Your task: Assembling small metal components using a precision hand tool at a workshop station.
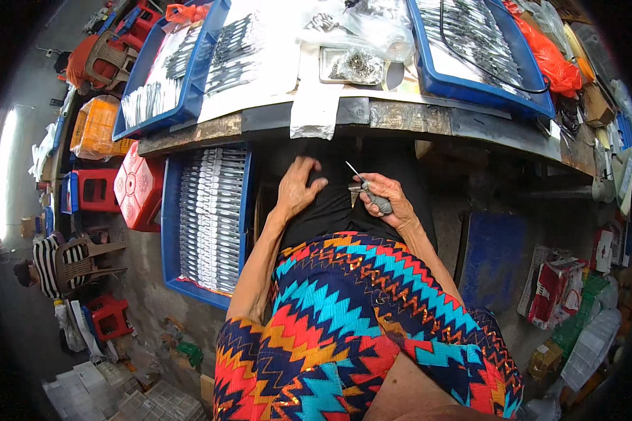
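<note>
My right hand [387, 198] is closed around a hand tool with a rounded grey handle [380, 203]. From the fist a thin metal shaft [353, 168] points up and to the left; a short metallic piece [356, 188] shows beside it, partly covered by the fingers. The tool's exact kind I cannot make out. My left hand [298, 188] hovers over or rests on my dark-trousered lap, fingers apart, nothing in it. Both hands are below the workbench edge [407, 117]. A white strip [314, 119] hangs over that edge, just beyond my left hand.
On the bench stand blue trays [484, 90] of slim dark-and-silver pieces and a clear box [351, 65] of small metal parts. Another filled blue tray [207, 291] sits low at left, beside a red stool [137, 186]. A person in stripes [45, 265] sits far left.
</note>
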`<state>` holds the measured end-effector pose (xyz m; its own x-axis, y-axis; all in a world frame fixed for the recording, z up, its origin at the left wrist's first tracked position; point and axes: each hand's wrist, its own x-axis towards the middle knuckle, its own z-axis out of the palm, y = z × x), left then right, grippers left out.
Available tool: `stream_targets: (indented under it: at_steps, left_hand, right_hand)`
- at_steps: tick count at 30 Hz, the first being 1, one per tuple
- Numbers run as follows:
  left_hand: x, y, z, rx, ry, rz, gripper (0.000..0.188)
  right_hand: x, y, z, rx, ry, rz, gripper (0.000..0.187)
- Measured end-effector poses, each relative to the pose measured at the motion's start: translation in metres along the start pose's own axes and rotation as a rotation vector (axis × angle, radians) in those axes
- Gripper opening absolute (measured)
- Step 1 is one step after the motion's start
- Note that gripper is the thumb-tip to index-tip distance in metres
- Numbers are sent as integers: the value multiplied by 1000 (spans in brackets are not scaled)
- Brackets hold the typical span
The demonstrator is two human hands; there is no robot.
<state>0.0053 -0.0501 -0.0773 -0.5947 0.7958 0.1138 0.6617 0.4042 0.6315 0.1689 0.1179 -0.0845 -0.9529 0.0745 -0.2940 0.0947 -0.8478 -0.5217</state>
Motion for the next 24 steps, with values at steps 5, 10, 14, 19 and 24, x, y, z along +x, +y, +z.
stream_targets:
  at_steps: [5,10,14,19,24]
  left_hand:
    - [-42,-2,-15,-348,-132,-328,29]
    - [-3,-19,3,-157,-86,-209,33]
    - [28,-39,35,79,98,-80,40]
    - [3,1,7,23,-73,-91,35]
    - [-52,30,-38,-72,-199,-109,27]
  right_hand:
    - [2,-2,0,-25,0,19,28]
    - [3,0,6,-1,9,49,29]
    - [4,3,10,-5,7,46,30]
    - [3,-4,2,45,49,27,30]
    - [9,-3,3,32,27,60,31]
